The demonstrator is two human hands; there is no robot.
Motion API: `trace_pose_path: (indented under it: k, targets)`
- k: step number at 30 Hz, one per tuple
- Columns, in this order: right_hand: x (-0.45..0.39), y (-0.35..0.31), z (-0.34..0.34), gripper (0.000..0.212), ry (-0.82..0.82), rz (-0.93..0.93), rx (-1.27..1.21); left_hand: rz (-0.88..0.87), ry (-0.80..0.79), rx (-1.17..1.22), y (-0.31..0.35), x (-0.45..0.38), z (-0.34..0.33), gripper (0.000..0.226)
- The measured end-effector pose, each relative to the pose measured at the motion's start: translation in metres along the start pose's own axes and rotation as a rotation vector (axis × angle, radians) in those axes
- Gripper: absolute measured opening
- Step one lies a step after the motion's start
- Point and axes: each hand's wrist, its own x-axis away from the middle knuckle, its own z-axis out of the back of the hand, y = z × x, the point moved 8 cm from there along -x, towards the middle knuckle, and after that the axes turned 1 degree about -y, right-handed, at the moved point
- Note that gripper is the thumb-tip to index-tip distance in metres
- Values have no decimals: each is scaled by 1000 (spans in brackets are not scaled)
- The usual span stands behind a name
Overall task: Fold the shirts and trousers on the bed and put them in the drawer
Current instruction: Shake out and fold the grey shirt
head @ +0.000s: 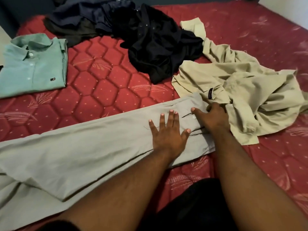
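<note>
A: Start with what is closest. What do you see?

B: Two bare forearms reach forward over a dark garment worn by the person at the bottom edge. Under them lie the grey trousers (70, 154), stretched lengthwise across the near part of the red quilted mattress (103, 84), legs running off to the left, waist end to the right.

A: And the hands?

B: The left hand (168, 132) lies flat on the trousers near the waist end, fingers straight and spread, palm down, gripping nothing. The right hand (211, 117) rests just beside it at the waist end, thumb stretched toward the left hand. Its other fingers bend down into the cloth where the trousers meet the beige shirt (246, 90); whether they pinch the fabric or only press on it, I cannot tell, since the fingertips are hidden.

A: Where is that beige shirt?

B: Crumpled to the right, touching the trousers' waist end and spreading away toward the far right. A small dark label shows on it.

A: Farther back?

B: On the left, well apart from the trousers, a green shirt (33, 65) lies neatly folded, collar and buttons facing up. Beyond the middle, a heap of dark clothes (150, 42), black and navy, sits unfolded, its right edge overlapping the beige shirt's far part.
</note>
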Motion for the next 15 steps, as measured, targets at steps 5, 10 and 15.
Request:
trace_pose_path:
  k: [5, 10, 15]
  targets:
    - [-3, -4, -12, 105, -255, -69, -270, 5, 43, -140, 0, -2, -15, 69]
    - [13, -22, -7, 85, -500, -50, -262, 56, -95, -191, 5, -9, -14, 66]
    - [30, -51, 22, 62, -317, 150, -59, 25, -65, 168, 10, -15, 12, 57]
